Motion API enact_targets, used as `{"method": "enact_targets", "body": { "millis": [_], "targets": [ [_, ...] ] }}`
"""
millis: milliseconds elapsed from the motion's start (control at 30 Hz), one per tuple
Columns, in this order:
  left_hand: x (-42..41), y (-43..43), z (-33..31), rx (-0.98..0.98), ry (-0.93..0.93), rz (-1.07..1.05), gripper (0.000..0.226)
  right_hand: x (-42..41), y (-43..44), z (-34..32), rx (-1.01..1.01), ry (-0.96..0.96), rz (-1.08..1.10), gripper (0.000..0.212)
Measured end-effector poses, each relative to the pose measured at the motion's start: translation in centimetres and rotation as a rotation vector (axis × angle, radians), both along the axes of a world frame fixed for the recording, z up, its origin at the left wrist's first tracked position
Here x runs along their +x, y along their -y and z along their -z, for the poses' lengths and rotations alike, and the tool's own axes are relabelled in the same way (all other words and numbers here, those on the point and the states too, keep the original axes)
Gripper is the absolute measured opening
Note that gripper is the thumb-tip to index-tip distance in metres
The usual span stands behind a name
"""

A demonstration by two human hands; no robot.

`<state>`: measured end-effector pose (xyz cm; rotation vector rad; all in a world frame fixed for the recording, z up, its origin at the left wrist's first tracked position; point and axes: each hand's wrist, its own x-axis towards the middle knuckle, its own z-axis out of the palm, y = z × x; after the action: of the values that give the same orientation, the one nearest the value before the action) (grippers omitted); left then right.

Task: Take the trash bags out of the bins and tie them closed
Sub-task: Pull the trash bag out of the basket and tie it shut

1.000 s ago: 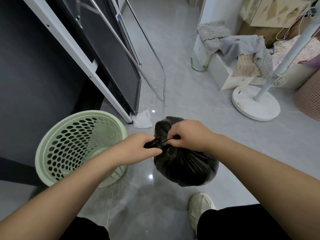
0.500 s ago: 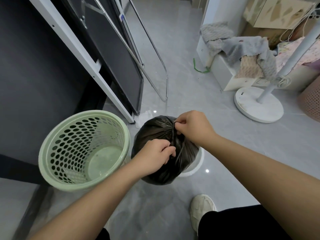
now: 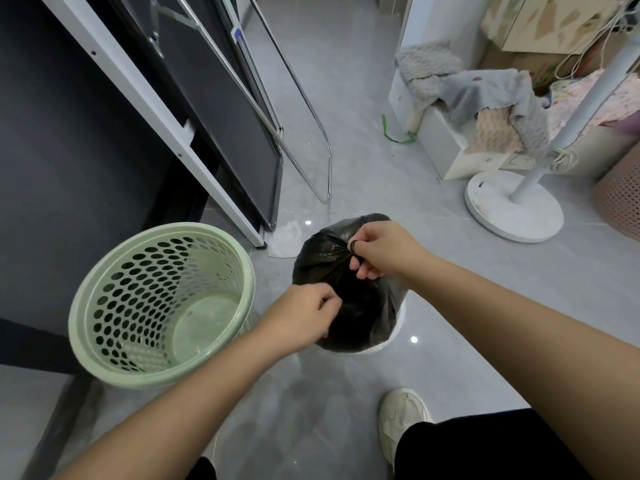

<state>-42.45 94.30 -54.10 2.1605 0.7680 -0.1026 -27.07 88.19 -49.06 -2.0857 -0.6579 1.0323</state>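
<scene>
On the black bag [image 3: 323, 263]: right hand [image 3: 384, 251] tight round neck, left hand [image 3: 301, 315] clenched on side.

Black trash bag [image 3: 349, 306], neck gathered, beside empty green perforated bin [image 3: 159, 306]

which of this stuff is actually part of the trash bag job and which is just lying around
Part of the job:
black trash bag, neck pinched by the right hand, side gripped by the left hand
green bin, no bag inside

Just lying about:
fan stand
grey blanket
white paper on the floor
pink basket
</scene>
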Motion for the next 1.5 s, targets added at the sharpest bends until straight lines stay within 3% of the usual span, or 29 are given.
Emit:
{"method": "enact_targets", "body": {
  "millis": [200, 333, 500, 633, 767, 900, 967, 1067, 1167, 1300, 1500],
  "targets": [
    [0.4, -3.6, -1.6, 0.076, 0.193, -0.187, 0.014, 0.3, 0.7, -0.1, -0.031, 0.436, -0.326, 0.018],
    [2.0, -5.0, -2.1, 0.092, 0.28, -0.114, 0.018, -0.2, 0.9, -0.1, -0.016, 0.704, -0.602, 0.021],
    [3.1, -5.9, -2.5, 0.003, 0.296, -0.067, 0.032, -0.4, 1.2, 0.2, 0.094, 0.888, -0.847, 0.022],
    [3.5, -6.5, -2.6, 0.009, 0.28, -0.051, 0.034, -0.4, 1.6, 0.0, 0.314, 0.978, -0.878, 0.016],
    [4.1, -6.7, -3.3, -0.169, 0.2, -0.075, 0.022, -0.8, 1.5, -0.3, 0.359, 0.931, -0.928, 0.013],
    [4.1, -6.7, -3.8, -0.569, 0.182, -0.085, 0.047, -0.5, 1.6, 0.0, 0.353, 0.9, -0.941, 0.013],
    [4.1, -6.5, -3.7, -0.657, 0.216, -0.101, 0.037, -0.4, 1.7, 0.0, 0.362, 0.902, -0.944, 0.013],
    [4.1, -6.1, -3.4, -0.579, 0.254, -0.202, 0.013, -0.5, 1.8, 0.0, 0.361, 0.886, -0.944, 0.014],
    [3.9, -5.7, -2.7, -0.586, 0.348, -0.335, 0.007, -0.2, 2.0, 0.1, 0.372, 0.809, -0.874, 0.016],
    [3.3, -5.2, -1.6, -0.609, 0.416, -0.442, 0.006, 0.5, 2.0, 0.7, 0.391, 0.507, -0.692, 0.015],
    [3.4, -4.4, -1.3, -0.504, 0.398, -0.428, 0.004, -0.1, 1.9, 0.7, 0.366, -0.001, -0.4, 0.007]
  ]
}}
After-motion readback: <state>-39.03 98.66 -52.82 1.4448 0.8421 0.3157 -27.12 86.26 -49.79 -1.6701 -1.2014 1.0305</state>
